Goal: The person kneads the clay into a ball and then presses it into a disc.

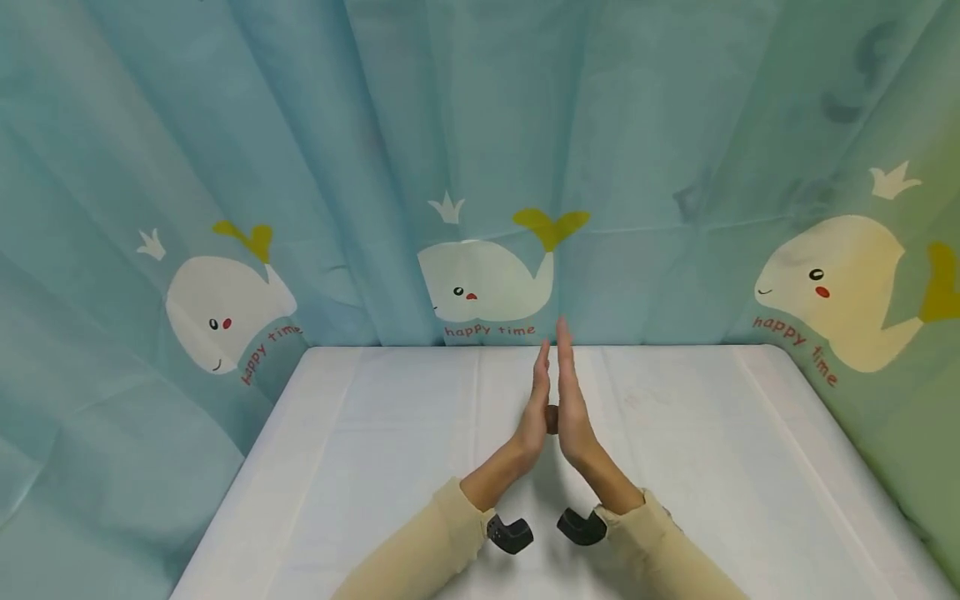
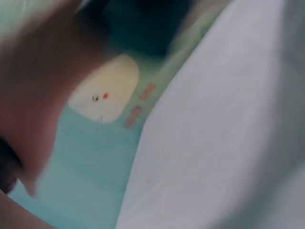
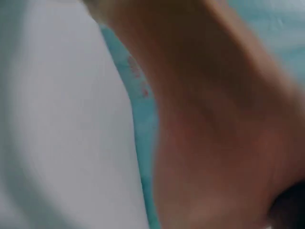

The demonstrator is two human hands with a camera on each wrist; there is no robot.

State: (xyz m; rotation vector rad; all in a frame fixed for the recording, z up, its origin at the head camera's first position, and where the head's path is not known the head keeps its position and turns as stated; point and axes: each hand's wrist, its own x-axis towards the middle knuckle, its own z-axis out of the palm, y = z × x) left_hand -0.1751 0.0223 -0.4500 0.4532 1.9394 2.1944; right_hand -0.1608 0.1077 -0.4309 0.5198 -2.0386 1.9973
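In the head view my left hand [image 1: 533, 419] and right hand [image 1: 575, 417] stand palm to palm over the table, fingers straight and pointing away from me. A small dark brown lump [image 1: 552, 419] sits between the two palms, mostly hidden by them; its exact kind cannot be told. The left wrist view shows a dark edge of that lump [image 2: 6, 167] beside the blurred palm. In the right wrist view the lump [image 3: 291, 210] appears at the lower right corner, against the right palm.
A white-covered table [image 1: 390, 442] lies under both hands. Behind and beside it hangs a blue-green curtain [image 1: 637, 167] printed with white whales. Black wrist-worn devices [image 1: 510, 535] stick out below the cream sleeves [image 1: 427, 550].
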